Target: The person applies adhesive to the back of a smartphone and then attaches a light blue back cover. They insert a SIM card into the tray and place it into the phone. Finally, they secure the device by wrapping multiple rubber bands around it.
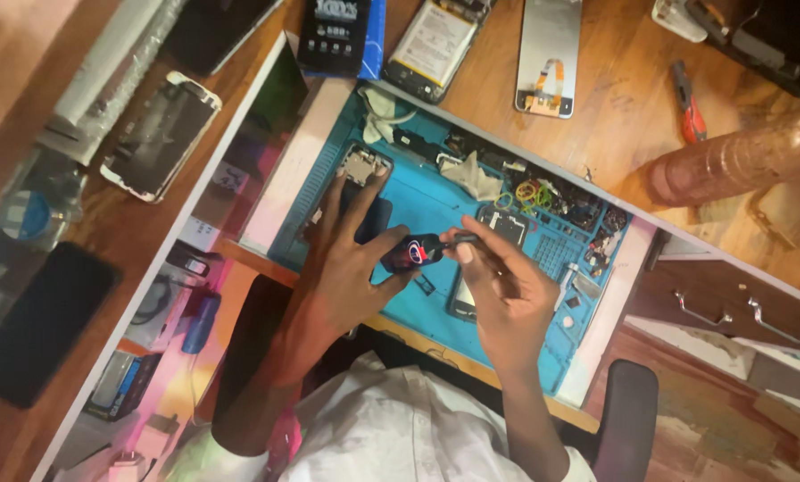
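Observation:
My left hand is shut on a small dark bottle with a red and blue label, held sideways over the blue repair mat. Its outer fingers rest on a dark opened phone lying on the mat. My right hand pinches the bottle's thin tip end, touching the left hand's thumb. Part of a second phone shows beneath my right hand. A small square dark part lies just beyond the bottle.
Mat trays hold small parts, rubber bands and white cloths. On the wooden table lie an opened phone with battery, a screen with flex cable, a red-handled tool, a phone frame and a black phone. Chair armrest lower right.

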